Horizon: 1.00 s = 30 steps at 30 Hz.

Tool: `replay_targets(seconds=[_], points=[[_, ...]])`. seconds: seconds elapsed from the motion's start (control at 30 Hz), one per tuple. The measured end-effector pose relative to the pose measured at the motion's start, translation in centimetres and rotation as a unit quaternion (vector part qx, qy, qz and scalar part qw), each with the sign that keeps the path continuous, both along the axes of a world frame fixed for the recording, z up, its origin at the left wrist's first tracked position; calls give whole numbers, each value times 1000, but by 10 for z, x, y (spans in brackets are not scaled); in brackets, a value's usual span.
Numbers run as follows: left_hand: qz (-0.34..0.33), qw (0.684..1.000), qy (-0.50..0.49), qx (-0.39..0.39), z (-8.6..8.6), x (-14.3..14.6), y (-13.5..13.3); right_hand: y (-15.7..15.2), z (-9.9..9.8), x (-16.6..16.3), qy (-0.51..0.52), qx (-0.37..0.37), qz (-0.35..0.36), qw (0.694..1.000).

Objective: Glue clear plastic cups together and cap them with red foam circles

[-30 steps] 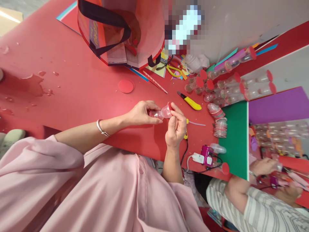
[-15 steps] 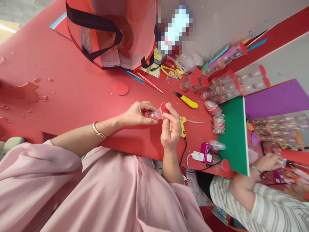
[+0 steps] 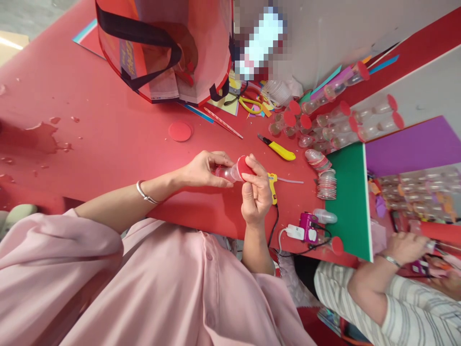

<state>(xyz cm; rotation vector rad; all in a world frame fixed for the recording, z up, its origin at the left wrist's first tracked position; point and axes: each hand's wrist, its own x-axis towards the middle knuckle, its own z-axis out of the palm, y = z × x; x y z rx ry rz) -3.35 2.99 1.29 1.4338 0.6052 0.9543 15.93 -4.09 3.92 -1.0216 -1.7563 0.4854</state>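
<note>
My left hand (image 3: 203,169) pinches the narrow end of a small clear plastic cup (image 3: 227,172) held just above the red table (image 3: 108,139). My right hand (image 3: 255,192) is closed on the cup's wide end, fingers pressing a red round disc (image 3: 245,167) against its mouth. A yellow glue gun (image 3: 272,186) lies on the table just behind my right hand, partly hidden by it. A loose red disc (image 3: 180,130) lies farther back on the table.
A red bag with black straps (image 3: 162,48) stands at the back. A yellow box cutter (image 3: 280,151), scissors (image 3: 248,102), several capped clear cups (image 3: 324,125) and stacked discs (image 3: 327,185) lie to the right. A power strip (image 3: 306,229) sits at the table edge. Another person's striped sleeve (image 3: 403,307) shows lower right.
The view shifted slightly. My right fingers have turned the red disc further onto the cup's mouth; both hands stay in place. The other person's hand moved right.
</note>
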Motion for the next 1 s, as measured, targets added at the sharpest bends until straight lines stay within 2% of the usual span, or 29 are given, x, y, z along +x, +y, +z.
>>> replay_targets(seconds=[0.53,1.0], points=[[-37,997,-5,-60,0,-1,1,0,-6,0,62,-15,27,998],[21,1000,-1,-15,-7,3,1,1,-9,-3,22,-5,-26,999]])
